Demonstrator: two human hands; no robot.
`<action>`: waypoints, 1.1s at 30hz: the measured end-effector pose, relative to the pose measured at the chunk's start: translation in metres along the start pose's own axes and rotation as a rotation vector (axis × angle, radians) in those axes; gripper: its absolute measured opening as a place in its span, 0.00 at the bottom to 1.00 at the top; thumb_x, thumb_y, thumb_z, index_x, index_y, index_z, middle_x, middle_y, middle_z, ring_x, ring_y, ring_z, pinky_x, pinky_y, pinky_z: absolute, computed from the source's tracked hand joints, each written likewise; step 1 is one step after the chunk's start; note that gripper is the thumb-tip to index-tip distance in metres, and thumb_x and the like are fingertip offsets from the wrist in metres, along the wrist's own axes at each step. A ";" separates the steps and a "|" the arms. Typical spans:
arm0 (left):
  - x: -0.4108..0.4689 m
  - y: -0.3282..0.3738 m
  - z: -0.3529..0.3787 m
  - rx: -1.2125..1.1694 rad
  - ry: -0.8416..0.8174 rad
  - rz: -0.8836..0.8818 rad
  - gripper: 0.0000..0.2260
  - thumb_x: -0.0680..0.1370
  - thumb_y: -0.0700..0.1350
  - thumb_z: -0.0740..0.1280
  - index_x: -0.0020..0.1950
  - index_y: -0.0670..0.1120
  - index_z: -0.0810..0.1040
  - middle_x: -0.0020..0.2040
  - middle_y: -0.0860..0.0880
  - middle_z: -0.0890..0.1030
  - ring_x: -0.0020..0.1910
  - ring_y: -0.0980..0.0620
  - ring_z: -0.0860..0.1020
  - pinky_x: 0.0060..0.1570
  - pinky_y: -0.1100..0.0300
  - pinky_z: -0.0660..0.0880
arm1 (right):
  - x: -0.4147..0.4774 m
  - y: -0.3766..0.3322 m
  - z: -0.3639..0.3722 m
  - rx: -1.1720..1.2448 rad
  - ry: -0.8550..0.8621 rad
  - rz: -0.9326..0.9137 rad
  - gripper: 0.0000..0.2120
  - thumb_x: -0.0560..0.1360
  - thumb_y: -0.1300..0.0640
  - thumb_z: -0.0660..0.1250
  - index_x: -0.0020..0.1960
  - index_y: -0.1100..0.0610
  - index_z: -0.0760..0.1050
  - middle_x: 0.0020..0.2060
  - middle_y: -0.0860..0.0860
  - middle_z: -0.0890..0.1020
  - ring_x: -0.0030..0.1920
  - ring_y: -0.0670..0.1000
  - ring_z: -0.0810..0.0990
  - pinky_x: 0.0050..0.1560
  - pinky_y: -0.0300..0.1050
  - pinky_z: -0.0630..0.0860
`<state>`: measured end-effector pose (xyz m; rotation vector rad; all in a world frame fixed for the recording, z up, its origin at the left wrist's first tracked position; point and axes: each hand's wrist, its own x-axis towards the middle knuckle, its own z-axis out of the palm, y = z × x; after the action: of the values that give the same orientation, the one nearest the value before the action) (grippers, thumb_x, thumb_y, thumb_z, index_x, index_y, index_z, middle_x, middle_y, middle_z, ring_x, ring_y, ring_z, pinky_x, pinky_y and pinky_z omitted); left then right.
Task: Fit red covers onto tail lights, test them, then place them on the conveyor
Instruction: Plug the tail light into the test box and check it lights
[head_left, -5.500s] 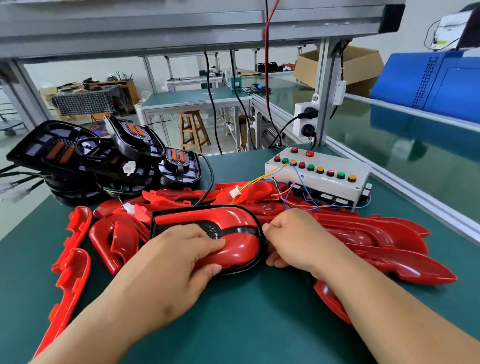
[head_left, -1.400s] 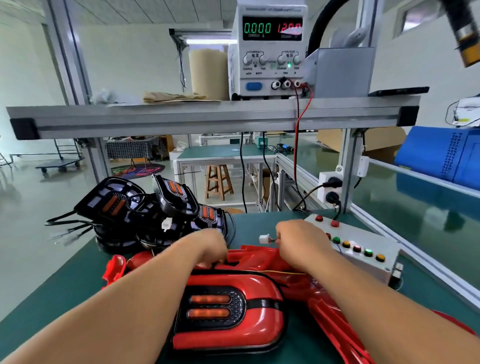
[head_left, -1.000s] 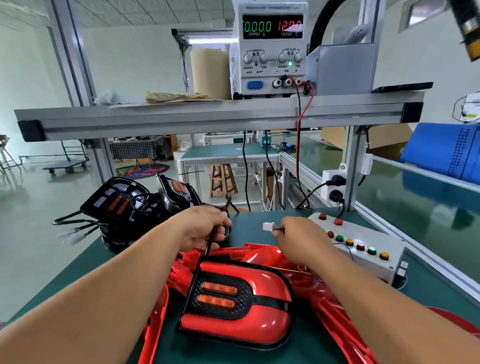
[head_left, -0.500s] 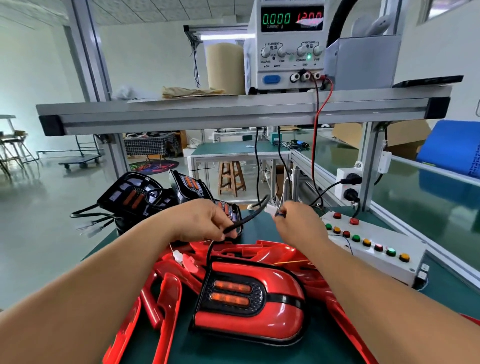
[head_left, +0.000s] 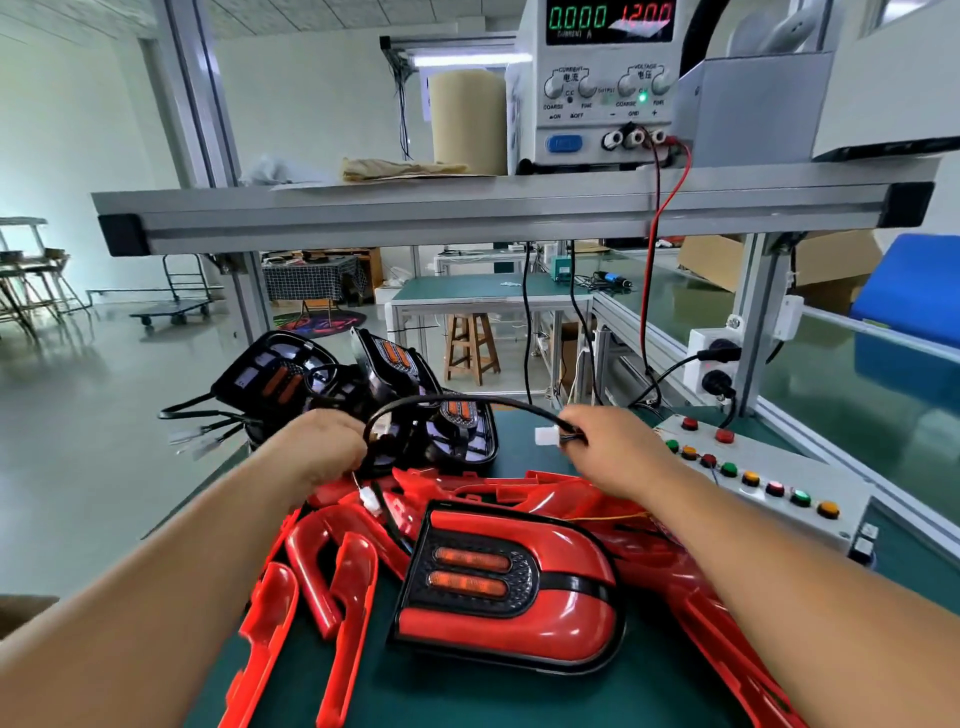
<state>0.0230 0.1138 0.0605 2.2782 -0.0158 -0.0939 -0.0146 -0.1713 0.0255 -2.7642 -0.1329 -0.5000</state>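
Left hand (head_left: 327, 449), right hand (head_left: 615, 452) grip black cable (head_left: 467, 399); tail light (head_left: 511, 618) red-covered (amber bars).

You are looking into a bright workshop hall. A white wall (head_left: 311, 114) is closing off the far end, and a glossy pale floor (head_left: 78, 415) is reflecting light on your left. A strip light (head_left: 462, 60) is glowing near the ceiling. Ahead, a wooden stool (head_left: 470, 345) is standing at a green-topped table (head_left: 467, 288). Further back, a checked cloth (head_left: 311, 278) is covering another table, with a colourful rug (head_left: 322, 322) lying before it. A flat cart (head_left: 171, 306) is sitting at the left, near metal chairs (head_left: 31, 280).
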 end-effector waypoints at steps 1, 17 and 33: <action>-0.005 0.006 0.007 0.169 0.146 0.051 0.23 0.71 0.32 0.63 0.66 0.41 0.74 0.58 0.38 0.74 0.55 0.39 0.74 0.51 0.48 0.73 | 0.001 -0.005 -0.001 -0.018 0.000 -0.027 0.10 0.77 0.57 0.62 0.38 0.48 0.66 0.32 0.46 0.71 0.38 0.52 0.72 0.33 0.45 0.62; 0.010 0.061 -0.029 0.499 0.122 0.558 0.13 0.80 0.56 0.63 0.54 0.49 0.81 0.41 0.51 0.79 0.44 0.50 0.77 0.41 0.58 0.69 | -0.011 0.009 -0.008 -0.015 -0.064 -0.007 0.09 0.78 0.52 0.63 0.40 0.48 0.68 0.34 0.46 0.73 0.37 0.52 0.72 0.37 0.46 0.66; 0.007 0.082 0.085 0.650 -0.214 0.799 0.22 0.81 0.54 0.63 0.74 0.62 0.65 0.66 0.50 0.76 0.66 0.49 0.72 0.68 0.50 0.65 | -0.025 0.006 -0.029 0.465 -0.043 0.082 0.13 0.75 0.47 0.68 0.55 0.52 0.73 0.42 0.47 0.78 0.42 0.48 0.76 0.43 0.46 0.71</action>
<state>0.0255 -0.0042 0.0670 2.6963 -1.2054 0.1067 -0.0465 -0.1873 0.0401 -2.3146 -0.1266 -0.3373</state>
